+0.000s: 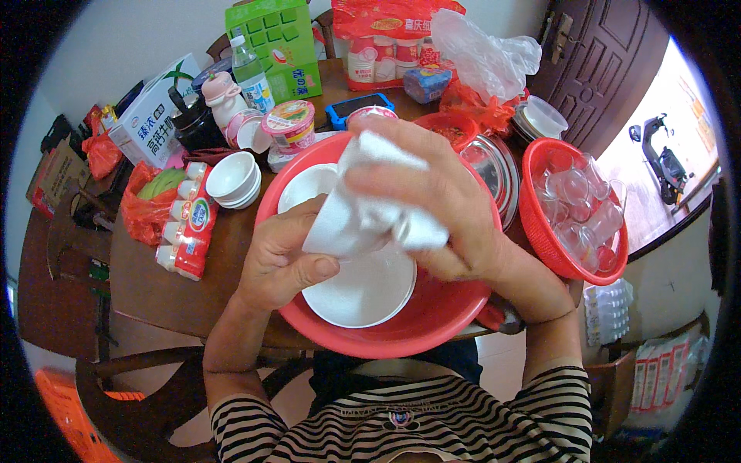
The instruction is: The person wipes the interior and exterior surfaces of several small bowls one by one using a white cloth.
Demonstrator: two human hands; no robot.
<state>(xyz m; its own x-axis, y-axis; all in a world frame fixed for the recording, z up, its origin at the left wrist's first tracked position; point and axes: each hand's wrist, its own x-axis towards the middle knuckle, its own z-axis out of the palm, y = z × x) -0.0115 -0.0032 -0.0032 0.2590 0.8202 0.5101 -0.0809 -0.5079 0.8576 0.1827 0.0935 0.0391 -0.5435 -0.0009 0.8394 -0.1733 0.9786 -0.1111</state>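
Note:
Above a red plastic basin (pixel 480 297), both my hands are on a white cloth (pixel 347 197), which is bunched and partly smeared by motion. My left hand (pixel 282 258) pinches its lower left edge between thumb and fingers. Over the cloth's right side, my right hand (pixel 444 181) is curled and blurred, gripping it. Whether a dish is wrapped inside the cloth, I cannot tell. A large white bowl (pixel 359 293) lies in the basin under my hands. Another white bowl (pixel 305 185) leans at the basin's far left.
A red basket (pixel 540 231) of clear glasses stands at the right, beside metal trays (pixel 502 174). Stacked white bowls (pixel 231 177) and a pack of small bottles (pixel 189 220) sit at the left. Farther back are a green box (pixel 278 54), noodle cups (pixel 289 125) and a blue-cased phone (pixel 359 109).

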